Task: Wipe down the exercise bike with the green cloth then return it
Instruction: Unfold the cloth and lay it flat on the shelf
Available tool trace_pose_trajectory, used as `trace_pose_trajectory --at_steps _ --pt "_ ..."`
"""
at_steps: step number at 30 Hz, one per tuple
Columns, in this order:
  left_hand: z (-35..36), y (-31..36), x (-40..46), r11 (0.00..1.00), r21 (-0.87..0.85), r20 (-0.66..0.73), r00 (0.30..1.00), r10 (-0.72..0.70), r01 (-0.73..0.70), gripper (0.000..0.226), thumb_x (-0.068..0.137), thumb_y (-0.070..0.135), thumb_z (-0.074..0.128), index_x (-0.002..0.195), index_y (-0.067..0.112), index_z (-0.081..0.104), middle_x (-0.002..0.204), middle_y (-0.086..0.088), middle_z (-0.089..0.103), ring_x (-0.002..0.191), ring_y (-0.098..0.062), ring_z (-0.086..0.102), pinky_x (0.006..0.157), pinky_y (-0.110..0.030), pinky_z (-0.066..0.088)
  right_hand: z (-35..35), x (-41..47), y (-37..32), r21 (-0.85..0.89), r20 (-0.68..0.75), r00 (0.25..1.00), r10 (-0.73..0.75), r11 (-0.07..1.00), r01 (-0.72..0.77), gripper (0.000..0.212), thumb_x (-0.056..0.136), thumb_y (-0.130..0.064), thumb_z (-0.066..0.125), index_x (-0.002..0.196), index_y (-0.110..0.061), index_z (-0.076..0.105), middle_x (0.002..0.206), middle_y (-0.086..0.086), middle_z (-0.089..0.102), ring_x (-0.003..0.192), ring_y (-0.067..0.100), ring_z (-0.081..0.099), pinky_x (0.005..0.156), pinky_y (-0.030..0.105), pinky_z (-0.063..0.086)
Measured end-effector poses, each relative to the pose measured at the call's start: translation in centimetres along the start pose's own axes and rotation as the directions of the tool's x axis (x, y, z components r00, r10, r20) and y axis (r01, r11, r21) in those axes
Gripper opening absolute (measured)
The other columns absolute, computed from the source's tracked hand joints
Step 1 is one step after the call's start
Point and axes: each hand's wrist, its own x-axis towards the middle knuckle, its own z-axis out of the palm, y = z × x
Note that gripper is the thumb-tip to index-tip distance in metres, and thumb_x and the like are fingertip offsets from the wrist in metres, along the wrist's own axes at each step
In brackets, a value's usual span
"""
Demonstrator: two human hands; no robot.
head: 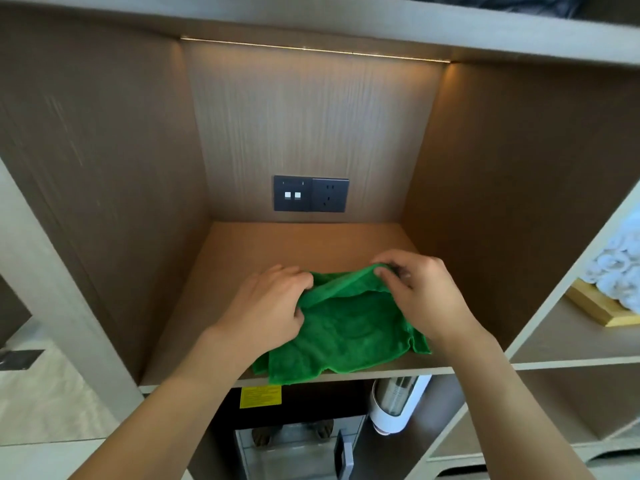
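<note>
Both hands on the cloth in the shelf niche.
The cloth (346,330) lies on the shelf (277,244), front edge overhanging; left hand (270,303) and right hand (419,289) each pinch its raised back fold.

Brown wooden shelf (242,251) inside a lit niche carried one thing: a crumpled green cloth (346,334) near the front edge, one corner hanging slightly over the lip.
</note>
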Motion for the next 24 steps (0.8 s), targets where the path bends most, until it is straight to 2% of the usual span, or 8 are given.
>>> trace_pose_trajectory --at_steps 4,7,9,12,15,17,20,24 --pt "-0.9 -0.8 0.4 0.993 -0.018 -0.14 0.983 -0.122 0.121 0.014 0.097 0.023 0.06 0.107 0.032 0.056 0.095 0.014 0.062 0.085 -0.014 0.063 0.061 -0.031 0.043 0.1 1.7 0.2 -0.052 -0.049 0.998 -0.04 0.998 0.037 0.034 0.097 0.006 0.058 0.115 -0.015 0.077 0.114 -0.005 0.074 0.109 0.012 0.068 0.099 0.021 0.052" --pt "-1.7 -2.1 1.7 0.986 -0.041 -0.248 0.954 -0.168 0.163 0.013 0.101 0.025 0.058 0.112 0.029 0.063 0.099 0.011 0.068 0.087 -0.018 0.066 0.065 -0.035 0.051 0.5 3.9 0.7 -0.053 -0.071 0.997 -0.038 0.998 0.034 0.034 0.096 0.009 0.057 0.113 -0.013 0.077 0.113 -0.001 0.075 0.109 0.015 0.067 0.101 0.025 0.051" --pt "-2.1 -3.0 3.7 0.983 -0.04 -0.269 0.945 -0.186 0.182 0.012 0.103 0.024 0.056 0.108 0.027 0.066 0.1 0.006 0.07 0.091 -0.024 0.067 0.071 -0.04 0.055 1.0 6.2 1.1 -0.043 -0.078 0.997 -0.005 0.999 0.002 0.034 0.096 0.009 0.056 0.107 -0.016 0.078 0.106 -0.006 0.073 0.102 0.012 0.066 0.097 0.024 0.051" --pt "-2.3 -4.6 7.9 0.967 -0.019 -0.191 0.949 -0.252 0.253 0.016 0.106 0.022 0.054 0.107 0.023 0.07 0.103 -0.003 0.072 0.096 -0.032 0.068 0.077 -0.043 0.055 2.0 10.6 1.7 -0.062 -0.072 0.994 0.085 0.994 -0.09 0.035 0.098 0.006 0.053 0.105 -0.017 0.078 0.103 -0.002 0.073 0.098 0.019 0.067 0.09 0.029 0.054" --pt "-2.4 -5.8 11.0 0.935 0.033 -0.156 0.926 -0.343 0.352 0.024 0.105 0.013 0.053 0.119 0.02 0.07 0.118 -0.01 0.072 0.108 -0.038 0.066 0.086 -0.044 0.054 3.2 13.7 2.0 -0.161 -0.038 0.99 0.137 0.977 -0.141 0.033 0.099 0.004 0.053 0.12 -0.012 0.074 0.123 0.012 0.071 0.115 0.034 0.065 0.1 0.042 0.052" --pt "-2.3 -5.9 11.8 0.919 0.09 -0.186 0.913 -0.364 0.385 0.033 0.102 0.005 0.054 0.13 0.018 0.065 0.127 -0.011 0.066 0.117 -0.037 0.061 0.092 -0.046 0.051 3.7 13.9 2.0 -0.277 0.002 0.993 0.119 0.954 -0.114 0.039 0.098 0.003 0.056 0.131 -0.014 0.068 0.133 0.011 0.063 0.124 0.035 0.059 0.104 0.047 0.048" --pt "-2.0 -4.3 10.5 0.942 0.049 -0.184 0.93 -0.318 0.332 0.032 0.102 0.01 0.058 0.131 0.02 0.067 0.129 -0.006 0.066 0.121 -0.033 0.06 0.097 -0.046 0.051 4.2 11.6 2.1 -0.278 0.141 0.987 0.076 0.96 -0.034 0.04 0.095 0.001 0.061 0.13 -0.016 0.07 0.133 0.008 0.062 0.127 0.033 0.058 0.106 0.045 0.047" --pt "0.2 -1.3 5.1 0.97 -0.093 0.029 0.975 -0.222 0.223 0.031 0.102 0.031 0.065 0.133 0.029 0.067 0.138 0.003 0.064 0.13 -0.023 0.058 0.107 -0.042 0.05 4.7 6.8 2.8 -0.198 0.385 0.919 0.084 0.98 -0.007 0.033 0.097 -0.013 0.068 0.13 -0.016 0.071 0.137 0.008 0.064 0.131 0.03 0.058 0.11 0.032 0.042"
